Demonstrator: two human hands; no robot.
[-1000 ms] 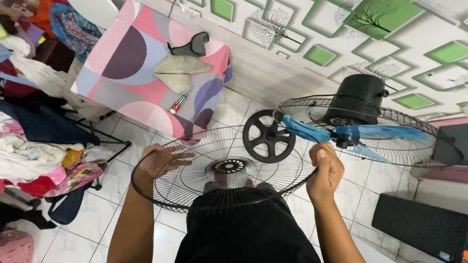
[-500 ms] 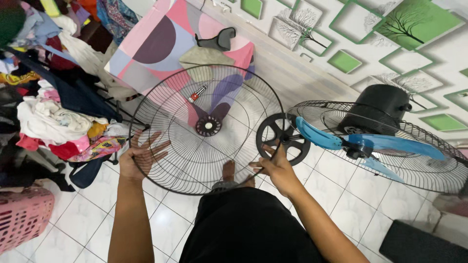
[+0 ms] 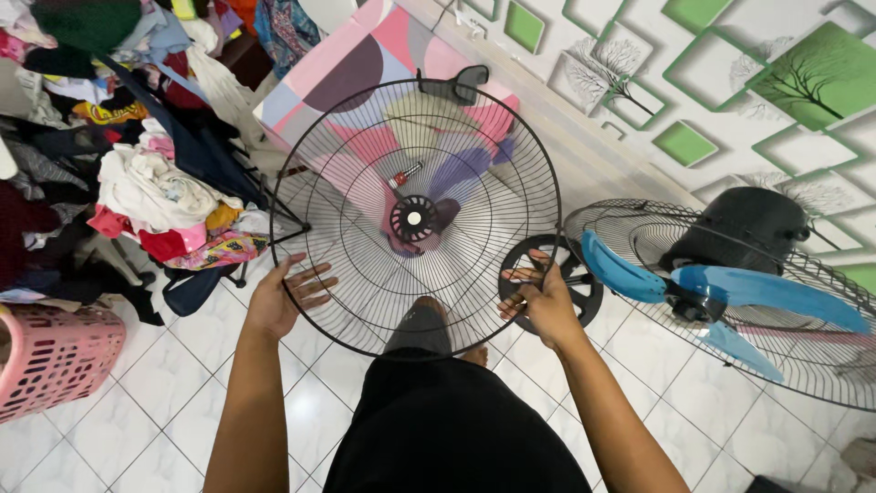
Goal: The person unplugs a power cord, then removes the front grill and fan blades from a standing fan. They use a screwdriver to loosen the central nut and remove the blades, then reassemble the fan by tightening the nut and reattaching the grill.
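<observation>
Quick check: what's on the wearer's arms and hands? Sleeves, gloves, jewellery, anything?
Nothing worn on either. The left hand and the right hand are bare: no gloves, and no rings show on the fingers. Both forearms are bare up to the bottom edge of the view, with no sleeve, watch or bracelet in sight. No markings show.

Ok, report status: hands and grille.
Left hand and right hand grip the round wire fan grille by its rim, held upright. Blue-bladed fan lies right, apart.
</observation>
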